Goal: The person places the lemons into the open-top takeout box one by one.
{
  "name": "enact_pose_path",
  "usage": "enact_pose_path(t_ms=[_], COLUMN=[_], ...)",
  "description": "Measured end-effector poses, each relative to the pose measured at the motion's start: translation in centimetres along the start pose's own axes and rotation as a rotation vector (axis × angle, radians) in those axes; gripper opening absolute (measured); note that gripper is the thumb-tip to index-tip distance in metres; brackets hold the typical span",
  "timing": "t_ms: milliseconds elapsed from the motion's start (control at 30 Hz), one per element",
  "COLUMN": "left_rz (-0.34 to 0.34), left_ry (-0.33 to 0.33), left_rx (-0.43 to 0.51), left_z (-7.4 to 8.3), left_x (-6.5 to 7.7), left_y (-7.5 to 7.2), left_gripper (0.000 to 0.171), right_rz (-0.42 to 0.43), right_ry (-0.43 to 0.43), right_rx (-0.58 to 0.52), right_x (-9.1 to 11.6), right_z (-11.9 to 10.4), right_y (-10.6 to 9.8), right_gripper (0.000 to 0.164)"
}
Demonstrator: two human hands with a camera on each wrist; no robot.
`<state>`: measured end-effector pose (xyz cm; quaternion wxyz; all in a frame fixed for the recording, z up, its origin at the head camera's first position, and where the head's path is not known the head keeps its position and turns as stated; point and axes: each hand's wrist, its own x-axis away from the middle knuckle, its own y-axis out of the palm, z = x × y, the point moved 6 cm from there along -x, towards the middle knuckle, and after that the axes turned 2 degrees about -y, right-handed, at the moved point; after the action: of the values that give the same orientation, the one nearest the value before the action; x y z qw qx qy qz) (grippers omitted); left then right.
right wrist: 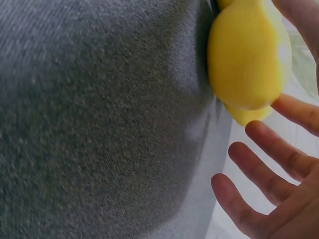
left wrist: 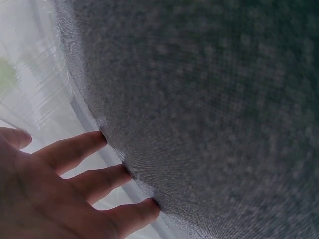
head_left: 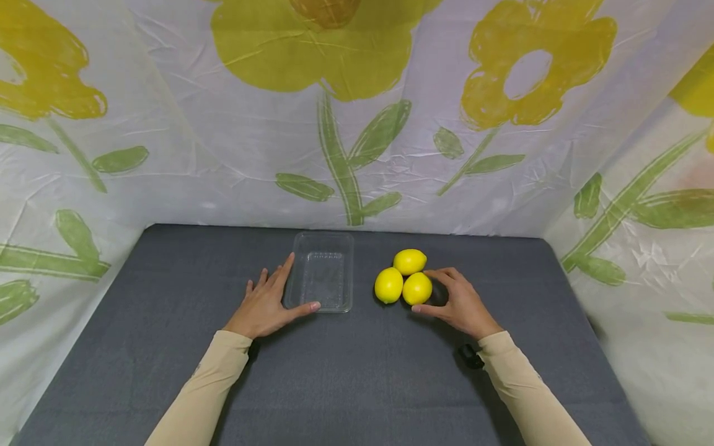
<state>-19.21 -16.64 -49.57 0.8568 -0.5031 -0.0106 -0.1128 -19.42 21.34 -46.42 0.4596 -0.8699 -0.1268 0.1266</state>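
Observation:
A clear plastic tray lies left of the middle on the dark grey cloth. My left hand rests at its near left corner, index finger along the left side and thumb across the front rim. Three yellow lemons sit in a cluster to the right: a back lemon, a left lemon and a front right lemon. Around the front right one, my right hand has thumb and fingers spread apart. In the right wrist view, the index fingertip is right at a lemon, the other fingers fanned out below.
The grey cloth covers the whole table. Behind it and at both sides hangs a white curtain printed with yellow flowers and green leaves. A black band shows at the right wrist.

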Motion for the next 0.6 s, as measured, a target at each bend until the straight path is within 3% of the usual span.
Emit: enact_pose_path(t_ms=[600], left_rz=[-0.014], left_ry=[0.001], left_rx=[0.011], left_z=[0.00], left_x=[-0.11], left_y=[-0.07], left_gripper=[0.119], right_rz=[0.064], right_ry=[-0.057], right_rx=[0.156], right_x=[-0.55], right_z=[-0.46], right_y=[0.24], right_gripper=[0.078])
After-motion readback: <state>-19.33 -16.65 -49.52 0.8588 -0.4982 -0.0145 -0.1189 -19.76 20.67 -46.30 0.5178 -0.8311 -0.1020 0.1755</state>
